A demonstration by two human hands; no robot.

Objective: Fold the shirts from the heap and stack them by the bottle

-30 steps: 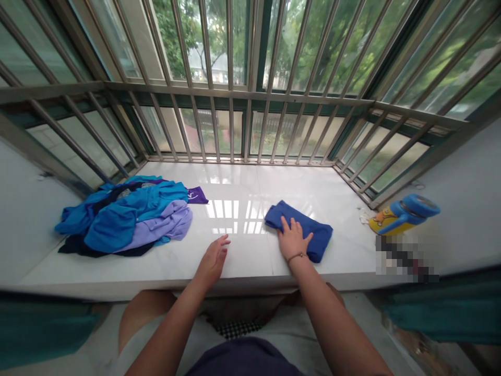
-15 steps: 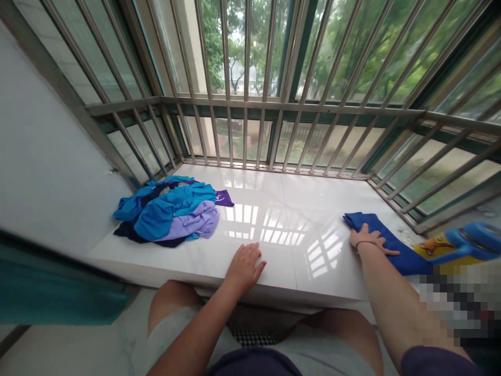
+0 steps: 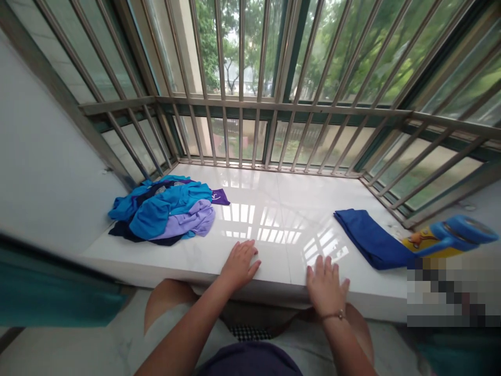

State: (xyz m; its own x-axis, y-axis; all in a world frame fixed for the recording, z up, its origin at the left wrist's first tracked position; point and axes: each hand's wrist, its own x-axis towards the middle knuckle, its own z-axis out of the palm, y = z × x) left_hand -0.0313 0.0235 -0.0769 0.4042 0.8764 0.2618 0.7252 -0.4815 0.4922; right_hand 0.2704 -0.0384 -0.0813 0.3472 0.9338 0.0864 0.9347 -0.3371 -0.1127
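Observation:
My left hand (image 3: 239, 266) rests palm down near the front edge of the white ledge (image 3: 270, 256), fingers stretched out and holding nothing. To its right, my right hand (image 3: 325, 284) lies over the same edge with its fingers spread, also holding nothing. A folded dark blue cloth (image 3: 370, 237) lies flat on the ledge, a little beyond and to the right of my right hand, not touched by it. Left of my left hand sits a crumpled pile of clothes (image 3: 164, 211) in bright blue, lilac and near-black, with a purple piece sticking out at its right side.
A blue and yellow bottle (image 3: 450, 235) with a handle is beside the folded cloth's right end. Metal window bars (image 3: 258, 104) enclose the ledge at the back and both sides. A teal curtain (image 3: 55, 287) hangs at lower left. A patch at lower right is blurred out.
My right hand has let go of the folded blue cloth and moved left to the ledge's front edge. My left hand stays in place. The view has shifted slightly.

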